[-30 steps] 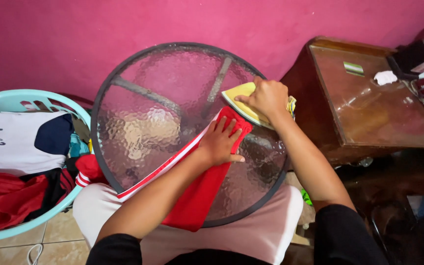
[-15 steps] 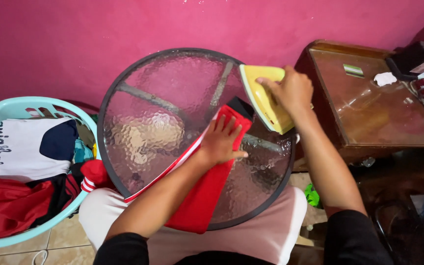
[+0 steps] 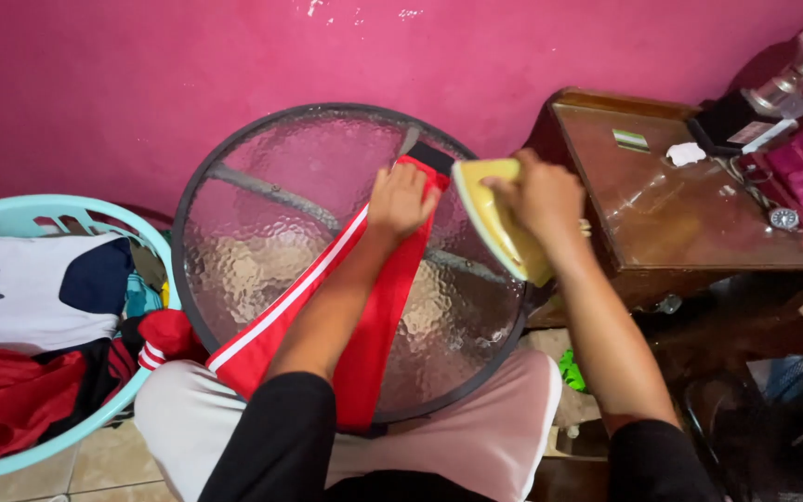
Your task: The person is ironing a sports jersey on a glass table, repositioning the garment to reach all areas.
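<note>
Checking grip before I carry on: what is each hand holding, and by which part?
The right hand holds the yellow iron by its top, tilted up on edge. The left hand holds nothing; it presses flat on the red garment.

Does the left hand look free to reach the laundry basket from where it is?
Probably yes: the left hand lies flat on the red garment, holding nothing, and the turquoise laundry basket sits on that same side with nothing visible between.

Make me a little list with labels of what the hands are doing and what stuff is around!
left hand: presses flat on the red garment
right hand: grips the yellow iron, tilted up
garment: red with white stripes, lies across the round glass table
basket: light blue, holds clothes, at left
wooden table: at right
wall: pink
</note>
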